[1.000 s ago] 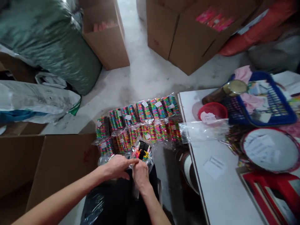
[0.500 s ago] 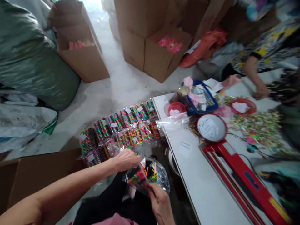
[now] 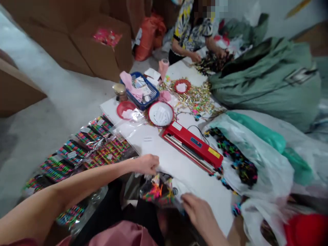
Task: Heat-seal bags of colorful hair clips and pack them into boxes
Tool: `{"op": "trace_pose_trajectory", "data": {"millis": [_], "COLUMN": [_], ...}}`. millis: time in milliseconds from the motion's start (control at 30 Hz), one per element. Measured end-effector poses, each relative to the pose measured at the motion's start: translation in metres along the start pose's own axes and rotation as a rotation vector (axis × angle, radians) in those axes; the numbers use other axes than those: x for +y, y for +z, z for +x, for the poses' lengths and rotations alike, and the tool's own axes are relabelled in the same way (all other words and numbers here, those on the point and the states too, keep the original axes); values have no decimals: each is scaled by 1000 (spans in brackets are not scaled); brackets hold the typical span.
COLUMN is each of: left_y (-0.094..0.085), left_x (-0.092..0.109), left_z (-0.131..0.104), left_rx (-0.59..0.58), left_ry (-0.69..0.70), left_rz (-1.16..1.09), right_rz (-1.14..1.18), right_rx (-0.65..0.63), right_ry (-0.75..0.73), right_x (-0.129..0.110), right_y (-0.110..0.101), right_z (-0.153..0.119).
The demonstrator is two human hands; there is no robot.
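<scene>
A clear plastic bag (image 3: 159, 191) with colourful, dark-backed items hangs between my hands at the near edge of the white table (image 3: 143, 136). My left hand (image 3: 147, 164) is closed on the bag's upper left edge, fingers pinched. At its right end, my right hand (image 3: 197, 208) holds the bag's other edge between thumb and fingers. Just beyond the bag lies a red heat sealer (image 3: 194, 145) on the table.
Packed bags of colourful items (image 3: 71, 153) lie at the left. A blue basket (image 3: 143, 90), red bowls and a white bowl (image 3: 161, 113) stand on the table. A person (image 3: 189, 37) handles dark strands at the far end. Large green sack (image 3: 263, 82) at right.
The view has swung to the right. Both hands have brought the bag up against the table edge, closer to the sealer, and they are farther apart.
</scene>
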State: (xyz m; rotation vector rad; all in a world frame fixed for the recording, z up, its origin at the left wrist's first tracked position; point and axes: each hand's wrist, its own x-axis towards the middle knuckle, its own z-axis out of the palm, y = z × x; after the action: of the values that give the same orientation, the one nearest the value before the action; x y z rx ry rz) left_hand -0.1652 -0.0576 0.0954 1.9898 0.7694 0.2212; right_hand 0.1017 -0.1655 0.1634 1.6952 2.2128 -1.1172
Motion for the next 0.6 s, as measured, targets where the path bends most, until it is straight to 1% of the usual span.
{"op": "trace_pose_trajectory", "data": {"millis": [67,133,200,233,267,333,367,400,433,467,533,567,600], "left_y": [7,14,18,20,21,26,30,35,40,46,59,66,72], "left_x": [-9,-21,-37,-45,-52,-65,-71,-75,-79,-82,-86,-86,-86], "left_z": [49,90,120,130,139,149,152,154,156,158,162,164,167], "left_rx": [36,88,111,105,88,49,36,31,42,72,171,235,298], "left_ry": [-115,-263,-400,-454,-500,-572,-594,-616,-647,-689,-814,-886,-949], "left_rz": [-82,-175,-263,-289,-300,-291,-281,-286,-318,-375,-533,-622,-696], "right_rz": [-147,-252,-295,-297,-292,-232,-147,-11,185,440,967,1163,1297], "right_rx": [68,100,117,107,89,76,104,163,244,334,491,550,600], "right_ry": [68,172,277,301,302,258,244,261,316,418,676,788,867], "right_x": [40,75,102,113,123,142,152,163,174,184,201,207,210], "right_y": [-21,-26,-18,-12,-4,14,23,31,40,48,63,69,73], "right_z": [16,39,63,73,82,94,98,99,100,99,99,100,102]}}
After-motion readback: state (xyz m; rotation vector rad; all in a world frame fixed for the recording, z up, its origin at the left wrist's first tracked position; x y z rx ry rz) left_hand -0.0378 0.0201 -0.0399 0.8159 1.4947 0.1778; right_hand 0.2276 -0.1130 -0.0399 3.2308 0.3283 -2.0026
